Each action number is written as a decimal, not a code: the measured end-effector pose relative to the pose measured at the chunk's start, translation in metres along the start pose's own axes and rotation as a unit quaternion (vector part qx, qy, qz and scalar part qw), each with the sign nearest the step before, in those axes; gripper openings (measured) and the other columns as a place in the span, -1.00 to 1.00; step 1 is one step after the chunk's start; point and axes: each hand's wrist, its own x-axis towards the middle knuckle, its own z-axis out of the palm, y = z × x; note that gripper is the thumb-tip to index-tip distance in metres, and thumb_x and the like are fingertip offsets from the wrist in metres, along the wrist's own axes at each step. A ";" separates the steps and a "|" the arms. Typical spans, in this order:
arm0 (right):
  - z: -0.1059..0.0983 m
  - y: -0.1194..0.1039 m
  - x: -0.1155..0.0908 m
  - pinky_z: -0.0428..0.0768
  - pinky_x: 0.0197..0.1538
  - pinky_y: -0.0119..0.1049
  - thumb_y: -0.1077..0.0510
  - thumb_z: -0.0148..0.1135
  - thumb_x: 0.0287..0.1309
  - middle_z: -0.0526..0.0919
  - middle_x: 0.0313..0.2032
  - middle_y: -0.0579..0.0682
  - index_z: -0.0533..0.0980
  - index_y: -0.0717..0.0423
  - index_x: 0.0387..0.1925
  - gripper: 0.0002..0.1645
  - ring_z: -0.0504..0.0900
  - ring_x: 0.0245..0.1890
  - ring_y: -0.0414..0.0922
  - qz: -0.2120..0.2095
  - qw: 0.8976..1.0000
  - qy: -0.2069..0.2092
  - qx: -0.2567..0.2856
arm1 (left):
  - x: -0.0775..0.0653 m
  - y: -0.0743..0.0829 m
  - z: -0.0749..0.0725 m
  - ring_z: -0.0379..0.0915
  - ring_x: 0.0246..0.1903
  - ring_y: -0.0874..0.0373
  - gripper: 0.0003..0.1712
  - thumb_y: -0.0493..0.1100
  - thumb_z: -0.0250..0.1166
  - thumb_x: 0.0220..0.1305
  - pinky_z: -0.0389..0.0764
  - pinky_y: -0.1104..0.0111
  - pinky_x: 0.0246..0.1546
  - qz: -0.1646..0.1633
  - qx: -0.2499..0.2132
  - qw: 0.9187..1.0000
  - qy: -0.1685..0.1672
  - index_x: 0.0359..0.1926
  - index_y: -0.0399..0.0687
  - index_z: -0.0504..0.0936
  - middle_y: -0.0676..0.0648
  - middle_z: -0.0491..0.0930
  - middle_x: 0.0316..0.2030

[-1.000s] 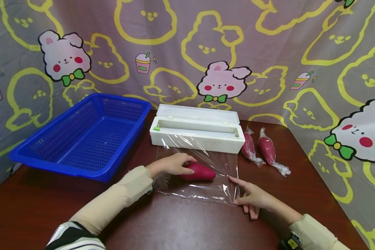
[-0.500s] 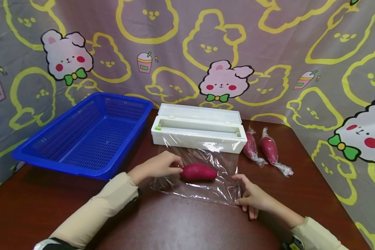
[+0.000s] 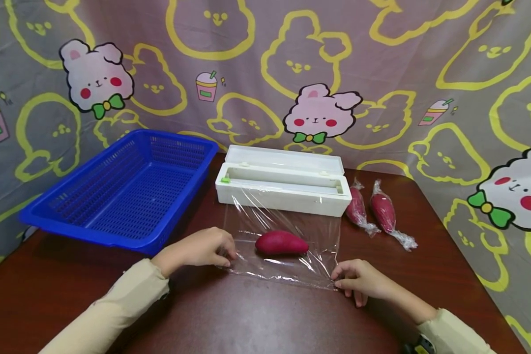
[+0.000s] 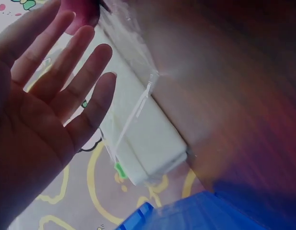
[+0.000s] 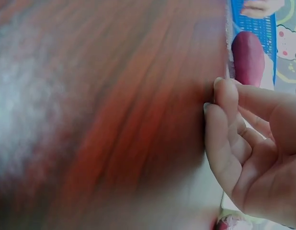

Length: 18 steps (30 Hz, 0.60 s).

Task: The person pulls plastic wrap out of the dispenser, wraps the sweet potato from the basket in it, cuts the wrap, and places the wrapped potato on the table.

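Observation:
A purple-red sweet potato [image 3: 281, 243] lies unwrapped on a clear sheet of plastic wrap [image 3: 265, 270], which stretches forward from a white wrap dispenser [image 3: 283, 198] with its lid up. My left hand [image 3: 208, 247] is at the sheet's front left corner, apart from the sweet potato. In the left wrist view that hand [image 4: 57, 91] shows spread, nearly straight fingers. With thumb and forefinger, my right hand [image 3: 362, 281] pinches the front right corner of the wrap. The right wrist view shows this hand [image 5: 256, 148] from close by, the sweet potato [image 5: 248, 57] beyond it.
Two sweet potatoes in twisted plastic wrap, one nearer the dispenser [image 3: 356, 206] and one farther right [image 3: 384, 212], lie on the brown table [image 3: 256, 319]. At the left stands a blue plastic basket [image 3: 110, 241]. A patterned cloth [image 3: 248, 64] hangs behind.
My left hand has let go of the sweet potato and moved left and toward me, to the wrap's front left corner. My right hand stays at the right corner, its forefinger drawn in to the thumb.

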 end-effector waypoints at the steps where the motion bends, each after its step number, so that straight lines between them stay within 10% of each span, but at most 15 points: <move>1: -0.001 -0.001 0.000 0.44 -0.82 -0.20 0.24 0.15 0.10 0.48 -0.71 -0.01 0.49 0.28 -0.31 -0.85 0.48 -0.85 -0.17 -0.003 1.000 0.000 -0.001 | -0.003 0.000 0.000 0.48 -0.36 0.26 -0.87 -0.22 0.39 -0.10 0.48 0.41 -0.31 0.000 0.005 1.000 -0.003 -0.43 -0.11 0.69 0.07 0.58 -0.39; 12: -0.005 -0.001 -0.005 0.44 -0.77 -0.31 0.22 0.40 -0.19 0.45 -0.61 -0.08 0.45 0.26 -0.25 -0.58 0.49 -0.77 -0.20 -0.003 1.000 -0.018 -0.023 | -0.022 0.000 0.002 0.41 -0.07 0.03 -0.60 -0.20 0.49 -0.30 0.41 0.23 -0.08 -0.061 0.045 0.994 -0.077 -0.26 -0.01 0.69 -0.04 0.54 -0.11; 18: -0.004 -0.002 -0.004 0.44 -0.78 -0.31 0.26 0.38 -0.19 0.45 -0.65 -0.12 0.47 0.20 -0.34 -0.69 0.46 -0.80 -0.24 -0.010 0.998 -0.011 -0.058 | -0.024 -0.003 0.003 0.42 -0.07 0.01 -0.52 -0.28 0.49 -0.37 0.45 0.20 -0.14 -0.045 0.060 0.995 -0.065 -0.23 -0.01 0.69 -0.06 0.53 -0.10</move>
